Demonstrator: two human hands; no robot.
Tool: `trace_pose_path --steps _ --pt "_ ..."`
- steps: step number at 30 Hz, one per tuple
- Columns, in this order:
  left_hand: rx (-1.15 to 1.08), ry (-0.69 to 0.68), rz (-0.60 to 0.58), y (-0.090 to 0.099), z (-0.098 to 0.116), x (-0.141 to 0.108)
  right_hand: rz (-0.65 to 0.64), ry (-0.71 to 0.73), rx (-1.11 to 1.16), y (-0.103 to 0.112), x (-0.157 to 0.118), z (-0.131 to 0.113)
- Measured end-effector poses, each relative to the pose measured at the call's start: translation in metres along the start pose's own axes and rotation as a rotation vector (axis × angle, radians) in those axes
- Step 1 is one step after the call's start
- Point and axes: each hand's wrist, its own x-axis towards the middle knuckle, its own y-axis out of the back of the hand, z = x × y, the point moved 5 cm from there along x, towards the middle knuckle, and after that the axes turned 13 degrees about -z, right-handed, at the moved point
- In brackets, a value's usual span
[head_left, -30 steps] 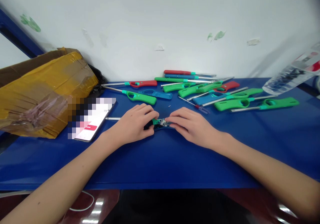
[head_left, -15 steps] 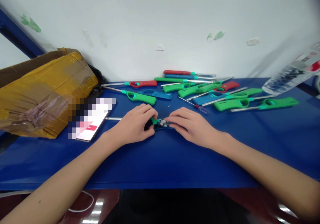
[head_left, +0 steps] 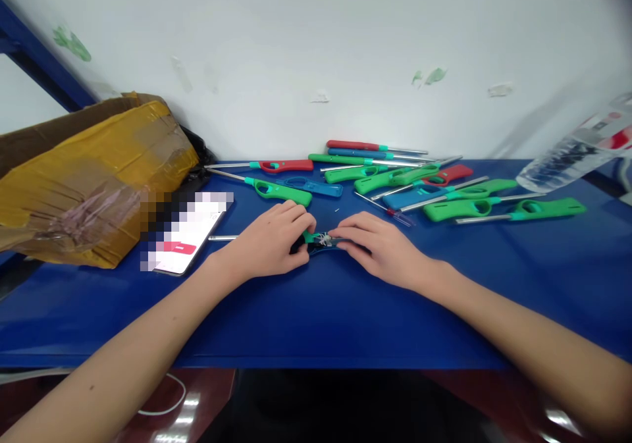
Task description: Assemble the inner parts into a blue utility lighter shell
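Between my two hands lies a long-nosed lighter [head_left: 324,239] with its inner parts and thin pale wires showing. Its metal tube sticks out to the left from under my left hand [head_left: 270,240], whose curled fingers grip the end near the green trigger. From the other side, my right hand [head_left: 378,244] pinches the handle end, fingertips at the exposed parts. Those fingertips partly cover what they hold. A small screwdriver [head_left: 390,211] with a clear handle lies just behind my right hand.
Several green, red and blue lighters [head_left: 548,208] lie across the back of the blue table [head_left: 306,318]. A phone [head_left: 190,237] and a taped cardboard box [head_left: 99,186] are at the left. A plastic bottle [head_left: 563,156] leans at the right, by the white wall.
The view has shifted slightly. Both hands stay on the lighter in nearly the same pose, with only small finger movements at the exposed parts.
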Motion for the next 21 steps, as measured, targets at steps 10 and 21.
trace_pose_path --steps 10,21 --pt "0.018 -0.009 -0.057 -0.002 -0.003 0.004 0.001 -0.016 0.004 0.0 0.0 0.002" --pt "0.07 -0.06 -0.109 0.001 -0.004 0.017 0.0 -0.041 0.009 0.004 -0.001 0.006"
